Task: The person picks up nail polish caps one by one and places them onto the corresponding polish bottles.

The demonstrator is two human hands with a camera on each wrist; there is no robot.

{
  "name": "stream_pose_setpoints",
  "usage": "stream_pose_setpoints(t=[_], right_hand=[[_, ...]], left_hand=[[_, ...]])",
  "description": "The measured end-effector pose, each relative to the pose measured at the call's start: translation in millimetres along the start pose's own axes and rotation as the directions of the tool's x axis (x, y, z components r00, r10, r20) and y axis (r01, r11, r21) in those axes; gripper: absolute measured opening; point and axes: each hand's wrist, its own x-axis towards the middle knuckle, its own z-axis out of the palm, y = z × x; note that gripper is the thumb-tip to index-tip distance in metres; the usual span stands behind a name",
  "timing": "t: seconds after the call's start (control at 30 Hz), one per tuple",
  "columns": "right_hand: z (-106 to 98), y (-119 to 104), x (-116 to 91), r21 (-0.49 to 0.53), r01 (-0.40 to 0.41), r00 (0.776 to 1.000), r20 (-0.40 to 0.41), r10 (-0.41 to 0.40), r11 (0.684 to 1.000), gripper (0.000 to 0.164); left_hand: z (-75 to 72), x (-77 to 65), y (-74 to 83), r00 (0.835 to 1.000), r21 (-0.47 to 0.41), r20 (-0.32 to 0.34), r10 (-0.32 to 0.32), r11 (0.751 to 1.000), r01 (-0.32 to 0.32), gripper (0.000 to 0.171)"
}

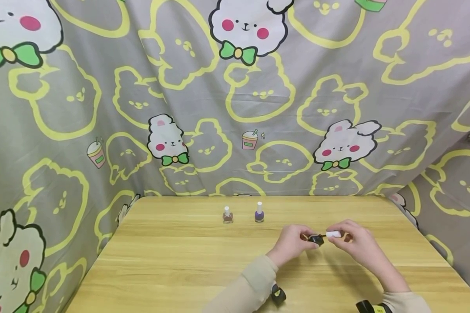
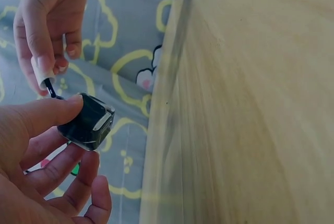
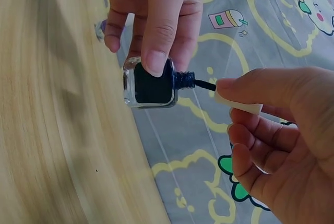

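A glass nail polish bottle (image 3: 151,84) with dark polish lies tilted on its side in the air, pinched between thumb and fingers of my left hand (image 1: 291,244). Its neck points toward my right hand (image 1: 354,241), which pinches the white brush cap (image 3: 240,101). Between cap and neck the dark brush stem (image 3: 204,85) shows, its far end inside the bottle's mouth. In the left wrist view the bottle's base and one flat side face the camera. Both hands are above the table.
On the wooden table (image 1: 172,261), toward its back edge, stand a brownish-pink nail polish bottle (image 1: 227,215) and a purple one (image 1: 259,213), both with white caps. A grey cartoon-print curtain (image 1: 266,130) hangs behind and beside the table.
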Motion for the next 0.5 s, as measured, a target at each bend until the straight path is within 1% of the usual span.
stream_pose_setpoints(t=[0.23,0.37,0.5], right_hand=[[4.1,-0.9,0.5,0.019,0.012,1.000,0.019,-0.013,1.000,0.021],[7.0,-0.2,0.6,0.032,0.018,0.999,0.046,-0.019,0.999,0.021],[9.7,0.6,-0.5,0.038,0.005,0.998,0.070,-0.007,0.999,0.020]], left_hand=[[3.2,-0.1,1.0,0.999,0.070,0.006,0.052,0.996,-0.052,0.019],[4.4,-1.3,1.8,0.998,0.079,0.009,0.056,0.995,-0.057,0.019],[5.2,-2.3,3.1,0.999,0.084,0.013,0.053,0.995,-0.054,0.021]])
